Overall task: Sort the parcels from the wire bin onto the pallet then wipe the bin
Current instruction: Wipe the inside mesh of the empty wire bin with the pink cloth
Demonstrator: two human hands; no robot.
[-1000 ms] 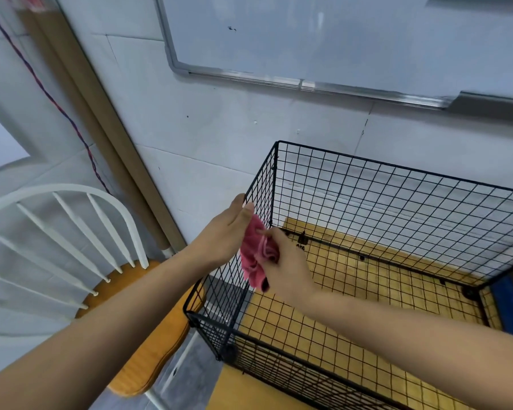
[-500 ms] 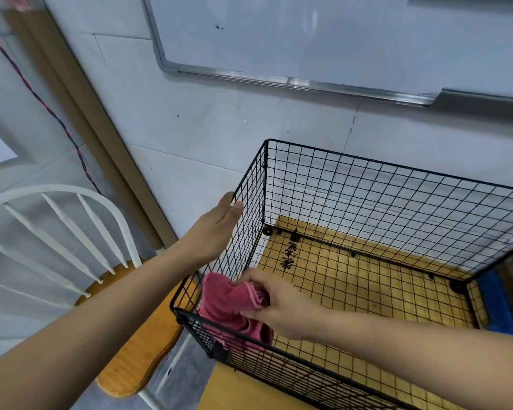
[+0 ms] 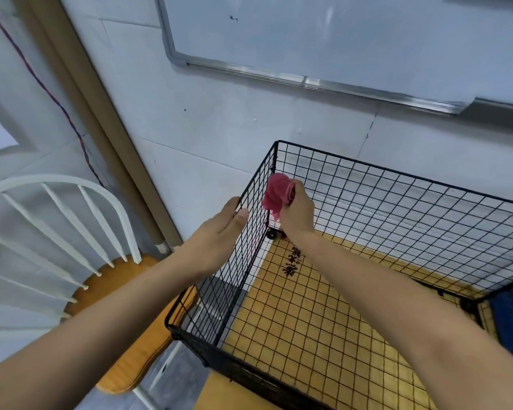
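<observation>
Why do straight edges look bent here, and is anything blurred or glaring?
Head view: the wide-angle lens bows the whiteboard frame and wire bin rim; a faint glare streak sits on the board; light is even, shadows soft; the pink cloth, right hand and left hand look fairly sharp.

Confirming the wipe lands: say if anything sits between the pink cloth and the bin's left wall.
Nothing visible. The right hand holds the pink cloth against the left wall of the black wire bin; the left hand rests outside.
</observation>
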